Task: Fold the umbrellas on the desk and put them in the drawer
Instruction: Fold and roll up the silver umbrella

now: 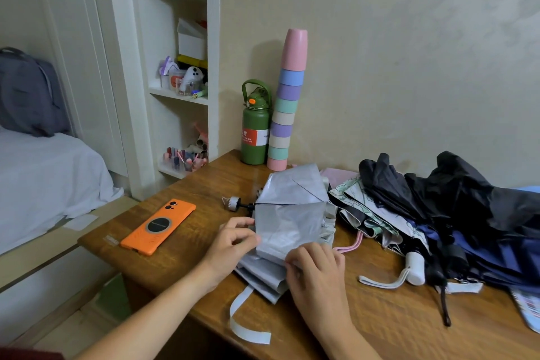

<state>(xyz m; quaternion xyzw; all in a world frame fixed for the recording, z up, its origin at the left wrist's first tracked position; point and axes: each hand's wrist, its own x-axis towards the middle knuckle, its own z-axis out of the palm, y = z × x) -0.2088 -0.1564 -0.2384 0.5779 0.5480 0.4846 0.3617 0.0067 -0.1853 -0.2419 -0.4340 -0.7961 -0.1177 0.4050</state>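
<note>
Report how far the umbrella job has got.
Done: nothing visibly stowed; no drawer is in view. In hand: the left hand and right hand pinch the canopy panels of the silver umbrella, its strap loose. Left: the pile of unfolded umbrellas on the desk.

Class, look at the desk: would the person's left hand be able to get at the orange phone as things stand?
Probably yes. The orange phone lies in the open on the desk, just left of the left hand, with nothing between them. That hand would first have to let go of the silver umbrella.
</note>
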